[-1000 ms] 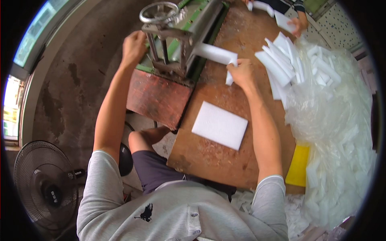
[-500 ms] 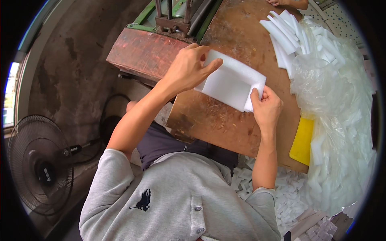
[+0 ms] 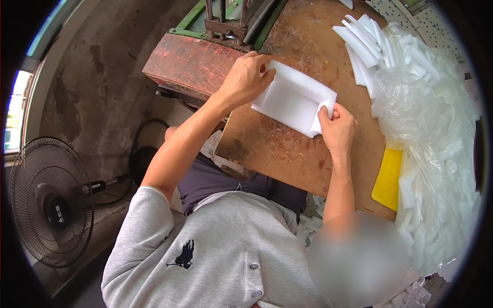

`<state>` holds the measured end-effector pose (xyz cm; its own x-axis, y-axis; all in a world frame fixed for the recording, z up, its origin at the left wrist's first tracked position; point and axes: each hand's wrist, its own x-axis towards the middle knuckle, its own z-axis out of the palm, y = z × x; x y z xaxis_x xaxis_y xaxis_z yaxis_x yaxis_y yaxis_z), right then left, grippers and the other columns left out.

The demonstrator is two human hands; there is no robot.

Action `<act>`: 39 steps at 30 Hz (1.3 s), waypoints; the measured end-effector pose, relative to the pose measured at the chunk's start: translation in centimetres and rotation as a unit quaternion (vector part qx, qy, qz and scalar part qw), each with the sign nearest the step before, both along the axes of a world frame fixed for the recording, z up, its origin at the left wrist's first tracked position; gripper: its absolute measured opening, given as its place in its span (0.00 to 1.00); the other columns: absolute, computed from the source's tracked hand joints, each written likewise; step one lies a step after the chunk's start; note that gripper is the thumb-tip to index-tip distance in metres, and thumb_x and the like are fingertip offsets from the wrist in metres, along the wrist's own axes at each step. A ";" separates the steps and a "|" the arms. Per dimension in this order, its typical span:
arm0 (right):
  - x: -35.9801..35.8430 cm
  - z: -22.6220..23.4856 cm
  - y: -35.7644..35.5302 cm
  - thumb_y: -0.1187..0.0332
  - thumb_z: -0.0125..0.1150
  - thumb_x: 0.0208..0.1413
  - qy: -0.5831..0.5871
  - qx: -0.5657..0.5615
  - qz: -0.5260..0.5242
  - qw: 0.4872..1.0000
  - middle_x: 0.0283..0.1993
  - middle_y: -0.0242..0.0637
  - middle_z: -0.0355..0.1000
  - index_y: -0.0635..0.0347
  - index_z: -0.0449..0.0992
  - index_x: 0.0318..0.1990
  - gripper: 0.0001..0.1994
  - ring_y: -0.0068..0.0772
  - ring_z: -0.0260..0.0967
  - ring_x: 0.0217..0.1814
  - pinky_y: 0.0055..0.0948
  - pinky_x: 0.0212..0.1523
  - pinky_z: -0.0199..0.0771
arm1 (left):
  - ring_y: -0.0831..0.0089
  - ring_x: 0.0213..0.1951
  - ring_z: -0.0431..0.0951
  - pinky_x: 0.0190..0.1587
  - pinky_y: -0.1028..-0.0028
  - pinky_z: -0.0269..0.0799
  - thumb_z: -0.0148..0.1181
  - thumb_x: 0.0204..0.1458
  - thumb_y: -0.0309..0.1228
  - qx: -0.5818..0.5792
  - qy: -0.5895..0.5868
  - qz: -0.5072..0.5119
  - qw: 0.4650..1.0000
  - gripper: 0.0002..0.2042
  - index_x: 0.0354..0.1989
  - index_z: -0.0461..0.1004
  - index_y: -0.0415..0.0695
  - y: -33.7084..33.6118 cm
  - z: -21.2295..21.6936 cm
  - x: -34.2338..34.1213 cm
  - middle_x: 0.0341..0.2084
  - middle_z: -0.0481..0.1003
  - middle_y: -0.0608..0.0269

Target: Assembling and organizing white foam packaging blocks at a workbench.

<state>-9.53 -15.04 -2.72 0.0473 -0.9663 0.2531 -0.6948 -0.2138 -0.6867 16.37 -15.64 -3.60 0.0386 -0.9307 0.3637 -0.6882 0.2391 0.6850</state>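
A white foam tray (image 3: 294, 102) with upright walls rests on the brown wooden table in front of me. My left hand (image 3: 247, 78) is closed around its left end wall, thumb on the inner side and fingers behind. At the opposite end, my right hand (image 3: 339, 131) pinches the near right corner, its thumb inside the wall. The foam bends inward a little at that corner. Between the two hands the tray's floor shows, with nothing lying in it.
A green-framed machine with a red wooden block (image 3: 192, 64) adjoins the table (image 3: 277, 154) at left. On the right lie white foam strips (image 3: 362, 46), a clear plastic bag (image 3: 436, 154) of foam pieces and a yellow sheet (image 3: 387, 179). A fan (image 3: 51, 203) stands left. A blurred patch hides the lower right.
The foam's walls stand more upright, so it looks more like a box. Both hands keep their holds, having shifted slightly. Another person's hand at the table's far edge has left the view.
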 end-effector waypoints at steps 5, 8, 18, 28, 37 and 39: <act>0.1 -0.1 0.5 0.70 0.67 0.52 -0.010 0.000 -0.003 1.000 0.13 0.39 0.59 0.69 0.68 0.22 0.15 0.31 0.53 0.15 0.36 0.21 0.59 | 0.59 0.32 0.78 0.38 0.64 0.75 0.65 0.55 0.31 0.011 0.005 -0.001 1.000 0.16 0.48 0.79 0.35 0.4 -0.1 -0.1 0.31 0.75 0.50; -0.4 -0.2 0.6 0.70 0.67 0.52 0.038 0.005 -0.008 0.999 0.14 0.40 0.63 0.69 0.70 0.23 0.13 0.33 0.57 0.15 0.36 0.22 0.61 | 0.59 0.33 0.78 0.38 0.64 0.75 0.64 0.55 0.31 0.002 0.017 -0.007 1.000 0.15 0.48 0.79 0.35 0.4 -0.6 -0.4 0.30 0.75 0.50; -0.4 -1.1 -0.6 0.68 0.67 0.50 0.072 0.026 0.004 0.997 0.21 0.54 0.72 0.70 0.76 0.26 0.11 0.55 0.73 0.24 0.46 0.28 0.71 | 0.55 0.31 0.76 0.36 0.62 0.72 0.64 0.56 0.30 0.013 -0.010 -0.001 1.000 0.14 0.48 0.79 0.34 -1.0 -2.7 -1.0 0.30 0.72 0.50; -1.2 -3.8 -0.3 0.66 0.65 0.47 0.175 -0.032 0.027 0.984 0.28 0.61 0.75 0.73 0.79 0.25 0.13 0.66 0.75 0.33 0.56 0.38 0.75 | 0.52 0.35 0.79 0.35 0.57 0.78 0.62 0.54 0.32 0.024 -0.146 0.029 0.988 0.10 0.40 0.74 0.41 -0.5 -4.5 -2.5 0.36 0.74 0.52; -1.3 4.3 2.5 0.53 0.66 0.56 0.227 0.081 0.023 0.970 0.49 0.61 0.75 0.69 0.76 0.52 0.26 0.62 0.71 0.54 0.53 0.54 0.71 | 0.42 0.73 0.50 0.73 0.45 0.44 0.55 0.61 0.51 -0.007 -0.193 -0.144 0.970 0.35 0.72 0.58 0.45 4.8 -1.6 -4.7 0.68 0.59 0.41; -0.5 4.2 1.9 0.51 0.63 0.59 0.237 0.011 0.004 0.971 0.59 0.61 0.71 0.67 0.71 0.62 0.32 0.62 0.66 0.65 0.53 0.61 0.67 | 0.42 0.73 0.50 0.74 0.44 0.44 0.55 0.61 0.51 -0.007 -0.207 -0.143 0.968 0.36 0.73 0.58 0.45 4.5 -1.6 -4.7 0.68 0.59 0.41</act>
<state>-10.06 -13.18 1.51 0.1615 -0.9703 0.1800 -0.9322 -0.2098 -0.2949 11.68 -11.17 -5.15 -0.3715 -0.8770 0.3048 -0.8076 0.4672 0.3599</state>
